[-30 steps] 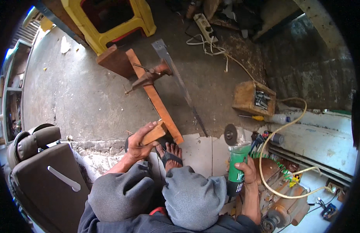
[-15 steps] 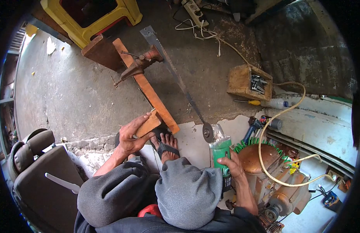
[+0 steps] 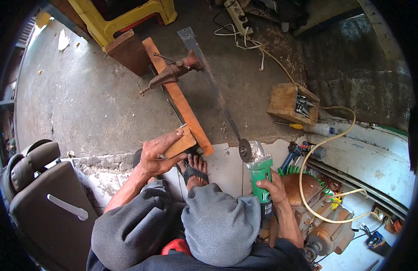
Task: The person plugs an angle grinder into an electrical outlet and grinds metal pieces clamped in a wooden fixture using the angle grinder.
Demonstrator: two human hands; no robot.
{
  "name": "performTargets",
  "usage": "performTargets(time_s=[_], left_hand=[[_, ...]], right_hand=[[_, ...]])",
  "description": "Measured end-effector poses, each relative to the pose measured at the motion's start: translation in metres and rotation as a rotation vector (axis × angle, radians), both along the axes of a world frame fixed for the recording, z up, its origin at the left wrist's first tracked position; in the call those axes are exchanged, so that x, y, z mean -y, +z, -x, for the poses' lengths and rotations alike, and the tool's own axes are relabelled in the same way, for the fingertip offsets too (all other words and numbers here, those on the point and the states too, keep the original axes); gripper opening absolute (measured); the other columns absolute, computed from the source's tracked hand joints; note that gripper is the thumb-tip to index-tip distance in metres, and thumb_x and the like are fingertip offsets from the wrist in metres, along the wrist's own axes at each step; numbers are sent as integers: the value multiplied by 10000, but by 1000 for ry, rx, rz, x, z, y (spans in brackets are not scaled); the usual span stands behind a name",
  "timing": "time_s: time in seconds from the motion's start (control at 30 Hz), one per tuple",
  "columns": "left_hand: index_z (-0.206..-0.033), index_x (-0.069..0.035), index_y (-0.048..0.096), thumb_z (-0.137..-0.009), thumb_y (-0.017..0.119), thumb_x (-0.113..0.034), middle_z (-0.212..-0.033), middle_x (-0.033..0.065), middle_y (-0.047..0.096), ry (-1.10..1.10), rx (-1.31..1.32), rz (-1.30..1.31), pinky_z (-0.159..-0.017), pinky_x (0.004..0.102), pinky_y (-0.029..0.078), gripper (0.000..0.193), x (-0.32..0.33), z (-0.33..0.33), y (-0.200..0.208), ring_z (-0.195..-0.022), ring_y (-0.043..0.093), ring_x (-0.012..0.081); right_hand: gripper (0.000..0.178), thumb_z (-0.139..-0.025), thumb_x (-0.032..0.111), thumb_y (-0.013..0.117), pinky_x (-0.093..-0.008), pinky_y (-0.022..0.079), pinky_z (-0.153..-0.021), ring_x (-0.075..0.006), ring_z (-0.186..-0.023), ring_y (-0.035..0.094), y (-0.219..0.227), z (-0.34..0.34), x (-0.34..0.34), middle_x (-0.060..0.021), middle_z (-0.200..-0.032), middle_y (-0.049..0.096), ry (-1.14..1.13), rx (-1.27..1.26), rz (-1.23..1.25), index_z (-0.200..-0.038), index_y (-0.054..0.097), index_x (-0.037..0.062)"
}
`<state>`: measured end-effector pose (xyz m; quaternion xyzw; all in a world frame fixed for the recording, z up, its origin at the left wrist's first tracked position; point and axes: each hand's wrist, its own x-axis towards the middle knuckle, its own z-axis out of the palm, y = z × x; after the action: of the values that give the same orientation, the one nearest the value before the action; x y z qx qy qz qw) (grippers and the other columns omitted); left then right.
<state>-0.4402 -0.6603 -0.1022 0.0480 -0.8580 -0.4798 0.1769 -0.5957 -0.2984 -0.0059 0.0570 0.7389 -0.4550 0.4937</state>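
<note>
My right hand (image 3: 277, 189) is wrapped round the body of a green angle grinder (image 3: 261, 175). Its dark disc (image 3: 245, 150) stands at the near end of a long flat metal strip (image 3: 210, 76); I cannot tell whether they touch. A rusty vise (image 3: 176, 72) on a wooden plank (image 3: 185, 108) grips the strip toward its far end. My left hand (image 3: 155, 156) holds a short wooden block (image 3: 180, 143) at the plank's near end, fingers over the top and thumb along the near side. My sandalled foot (image 3: 194, 169) is just below the block.
Behind the plank stand a wooden board (image 3: 130, 53) and a yellow stool (image 3: 123, 22). At right are a wooden box (image 3: 281, 103) of metal pieces, a screwdriver (image 3: 295, 126), a rusty motor-driven machine (image 3: 303, 192) and a pale hose (image 3: 303, 180). A dark padded seat (image 3: 48, 212) is at left.
The view has shifted slightly, so the plank, vise and strip appear farther right and higher. Both hands keep their holds, and the grinder stays by the strip's near end.
</note>
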Motion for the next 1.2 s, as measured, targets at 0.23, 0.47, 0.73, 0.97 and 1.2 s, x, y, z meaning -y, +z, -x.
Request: performTargets(time_s=[0.23, 0.47, 0.73, 0.97, 1.2], left_hand=[[-1268, 14, 668, -747, 895, -134, -1199, 223, 724, 61, -16, 74, -889, 388, 608, 588, -9, 2, 1, -1084, 737, 341], [-1248, 13, 677, -801, 877, -176, -1107, 214, 746, 169, -120, 53, -782, 361, 626, 525, -39, 65, 8, -987, 764, 316], [-1408, -8, 567, -911, 800, -263, -1246, 218, 709, 335, -57, -147, -933, 366, 564, 606, -66, 114, 4, -1155, 704, 317], [-1463, -66, 529, -912, 781, -233, -1312, 233, 671, 210, 95, -106, -917, 393, 583, 628, -70, 101, -5, -1162, 702, 337], [-1423, -2, 550, -887, 801, -207, -1306, 247, 667, 180, 93, -97, -941, 409, 583, 626, -62, 98, -3, -1163, 691, 362]], right_hand=[[479, -808, 238, 679, -359, 591, -651, -228, -768, 699, -18, -33, 14, -120, -926, 668, -311, 158, 137, -1214, 580, 5], [480, -802, 273, 670, -357, 572, -614, -236, -715, 697, -21, -38, 28, -145, -863, 668, -410, 18, 239, -1152, 602, -49], [381, -821, 253, 657, -347, 574, -594, -224, -676, 693, -25, -7, 52, -132, -802, 663, -562, -152, 296, -1087, 600, -12], [386, -833, 273, 660, -346, 604, -614, -234, -664, 707, -43, 4, 72, -147, -798, 680, -640, -155, 319, -1071, 621, -29], [378, -848, 270, 661, -340, 597, -583, -221, -647, 702, -56, 15, 111, -132, -808, 672, -661, -141, 356, -1076, 613, -28]])
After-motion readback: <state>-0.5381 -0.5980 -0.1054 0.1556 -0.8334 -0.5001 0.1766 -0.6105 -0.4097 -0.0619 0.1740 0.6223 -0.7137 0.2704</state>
